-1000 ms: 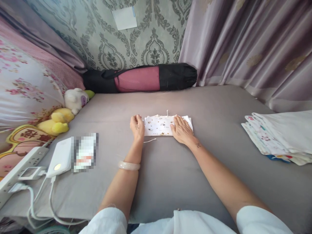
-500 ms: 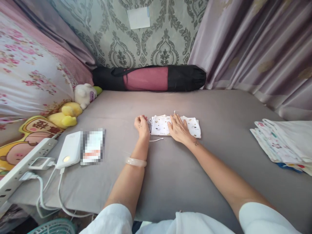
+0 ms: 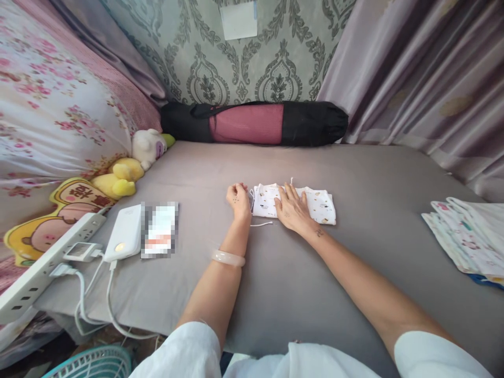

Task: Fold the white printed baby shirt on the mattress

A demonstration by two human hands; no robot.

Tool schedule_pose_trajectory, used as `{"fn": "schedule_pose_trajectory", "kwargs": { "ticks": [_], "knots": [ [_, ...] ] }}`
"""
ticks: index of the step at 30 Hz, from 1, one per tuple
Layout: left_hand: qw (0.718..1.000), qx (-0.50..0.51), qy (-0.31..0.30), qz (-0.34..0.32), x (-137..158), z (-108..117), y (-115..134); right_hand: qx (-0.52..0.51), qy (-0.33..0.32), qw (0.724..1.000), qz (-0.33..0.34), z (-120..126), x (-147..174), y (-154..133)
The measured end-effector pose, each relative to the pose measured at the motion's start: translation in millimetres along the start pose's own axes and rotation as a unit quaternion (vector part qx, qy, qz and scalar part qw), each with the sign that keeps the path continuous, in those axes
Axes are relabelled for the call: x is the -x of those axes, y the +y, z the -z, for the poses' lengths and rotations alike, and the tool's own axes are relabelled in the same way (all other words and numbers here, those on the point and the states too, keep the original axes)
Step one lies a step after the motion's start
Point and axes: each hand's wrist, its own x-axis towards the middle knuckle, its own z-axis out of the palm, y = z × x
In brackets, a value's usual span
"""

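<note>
A small white printed cloth garment, folded into a flat oblong, lies on the grey bed sheet. Thin white ties stick out from its left end and far edge. My right hand rests flat across its middle, fingers spread, palm down. Just beside the left end is my left hand, closed with its fingers curled. One tie loops close by this hand; whatever its fingers pinch, if anything, is hidden.
Folded printed cloths are stacked at the right. On the left are a power strip, a white power bank with cables, a blurred packet and plush toys. A rolled mat bag lies along the wall.
The whole view has shifted slightly, so things sit further right. Both hands keep nearly the same places on and beside the folded garment.
</note>
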Motion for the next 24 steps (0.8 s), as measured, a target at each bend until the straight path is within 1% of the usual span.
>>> {"fn": "schedule_pose_trajectory", "kwargs": {
  "ticks": [4,7,11,17,22,24],
  "knots": [
    [1.000,0.000,0.006,0.012,3.2,0.5,5.2,-0.003,0.020,0.999,0.042,-2.4,-3.9,-16.3],
    [1.000,-0.005,0.005,0.025,4.4,0.4,7.9,-0.006,0.013,0.999,0.038,-9.4,-6.8,-21.8],
    [1.000,-0.004,0.008,0.028,3.9,-0.1,8.2,0.001,0.011,0.999,0.033,-16.6,-8.8,-21.1],
    [1.000,0.000,0.006,0.025,4.2,-0.7,7.5,0.006,-0.002,1.000,0.029,-12.4,-9.5,-23.6],
    [1.000,0.002,0.011,0.014,1.7,-0.3,6.7,-0.024,0.018,0.998,0.052,-8.1,-14.4,-44.2],
    [1.000,0.007,0.016,0.007,-0.1,0.6,6.0,-0.047,0.012,0.998,0.051,-10.6,-18.0,-53.8]
  ]
}}
